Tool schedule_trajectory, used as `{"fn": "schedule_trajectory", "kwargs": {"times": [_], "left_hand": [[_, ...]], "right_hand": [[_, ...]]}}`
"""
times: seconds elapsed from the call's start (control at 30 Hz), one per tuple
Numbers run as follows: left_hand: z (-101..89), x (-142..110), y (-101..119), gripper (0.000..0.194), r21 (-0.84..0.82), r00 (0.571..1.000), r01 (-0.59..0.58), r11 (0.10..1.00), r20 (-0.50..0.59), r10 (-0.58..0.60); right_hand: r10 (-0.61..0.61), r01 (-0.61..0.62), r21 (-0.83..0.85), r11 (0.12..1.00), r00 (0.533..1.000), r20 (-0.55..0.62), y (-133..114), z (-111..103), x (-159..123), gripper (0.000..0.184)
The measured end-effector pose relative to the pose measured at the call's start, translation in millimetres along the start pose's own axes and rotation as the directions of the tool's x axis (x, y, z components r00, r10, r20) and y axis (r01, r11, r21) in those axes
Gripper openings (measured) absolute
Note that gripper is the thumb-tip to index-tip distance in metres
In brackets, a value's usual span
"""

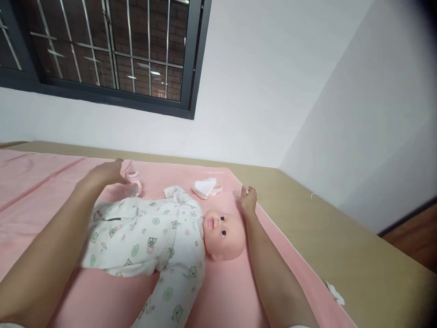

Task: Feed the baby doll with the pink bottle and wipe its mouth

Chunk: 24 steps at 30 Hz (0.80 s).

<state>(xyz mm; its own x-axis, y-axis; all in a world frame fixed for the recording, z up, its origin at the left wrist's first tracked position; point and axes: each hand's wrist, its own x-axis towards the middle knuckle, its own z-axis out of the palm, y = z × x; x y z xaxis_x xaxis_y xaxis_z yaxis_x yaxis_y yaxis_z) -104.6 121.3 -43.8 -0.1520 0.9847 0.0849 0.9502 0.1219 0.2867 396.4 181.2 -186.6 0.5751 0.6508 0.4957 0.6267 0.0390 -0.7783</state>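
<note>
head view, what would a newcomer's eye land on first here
A baby doll in a white printed romper lies on its back in the middle of a pink blanket. The left hand reaches out beside a small pink baby bottle behind the doll, while the right hand stretches past the doll's head, near a folded white cloth.

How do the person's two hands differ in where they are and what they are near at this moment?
The left hand reaches flat toward the small pink baby bottle beyond the doll's body, seemingly just short of it; the right hand lies loosely curled near the edge of the pink blanket, past the head of the baby doll in the white printed sleepsuit. The left looks blurred, the right sharper. Neither holds anything.
</note>
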Motion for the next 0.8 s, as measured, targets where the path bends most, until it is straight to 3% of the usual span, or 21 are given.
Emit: {"fn": "schedule_trajectory", "kwargs": {"times": [0.07, 0.13, 0.17, 0.27, 0.37, 0.43, 0.6, 0.8], "left_hand": [[-14.4, -15.5, 6.7, 0.092, 0.056, 0.993, 0.003, 0.998, -0.122, 0.003], [-26.5, -35.7, 23.4, 0.060, 0.113, 0.956, -0.063, 0.992, -0.279, 0.092], [-30.5, -46.0, 35.1, 0.043, 0.134, 0.942, -0.099, 0.986, -0.306, 0.136], [-31.2, -69.5, 78.1, 0.039, 0.090, 0.937, -0.223, 0.971, -0.254, 0.239], [-15.4, -75.5, 121.1, 0.046, -0.015, 0.900, -0.432, 0.902, -0.077, 0.430], [0.8, -72.2, 145.9, 0.044, -0.091, 0.836, -0.542, 0.836, 0.043, 0.547], [40.3, -58.7, 194.0, 0.043, -0.180, 0.706, -0.639, 0.748, 0.251, 0.663], [75.2, -41.5, 230.9, 0.065, -0.440, 0.374, -0.580, 0.685, 0.603, 0.704]], "right_hand": [[-0.142, 0.144, 0.011, 0.990, 0.984, -0.110, -12.2, -6.2, -2.3, 0.058], [-0.255, 0.262, 0.024, 0.965, 0.953, -0.164, -25.8, -11.0, -5.3, 0.051], [-0.293, 0.302, 0.033, 0.953, 0.943, -0.157, -32.1, -12.5, -7.3, 0.049], [-0.381, 0.385, 0.059, 0.921, 0.922, -0.066, -45.6, -12.3, -15.7, 0.050], [-0.437, 0.435, 0.057, 0.899, 0.899, 0.022, -51.7, -7.7, -26.1, 0.056], [-0.486, 0.485, 0.032, 0.874, 0.870, 0.080, -53.9, -3.7, -32.1, 0.058], [-0.639, 0.657, -0.034, 0.753, 0.743, 0.199, -57.4, 4.9, -39.0, 0.059], [-0.736, 0.758, -0.069, 0.649, 0.649, 0.194, -57.5, 12.0, -40.4, 0.058]]}}
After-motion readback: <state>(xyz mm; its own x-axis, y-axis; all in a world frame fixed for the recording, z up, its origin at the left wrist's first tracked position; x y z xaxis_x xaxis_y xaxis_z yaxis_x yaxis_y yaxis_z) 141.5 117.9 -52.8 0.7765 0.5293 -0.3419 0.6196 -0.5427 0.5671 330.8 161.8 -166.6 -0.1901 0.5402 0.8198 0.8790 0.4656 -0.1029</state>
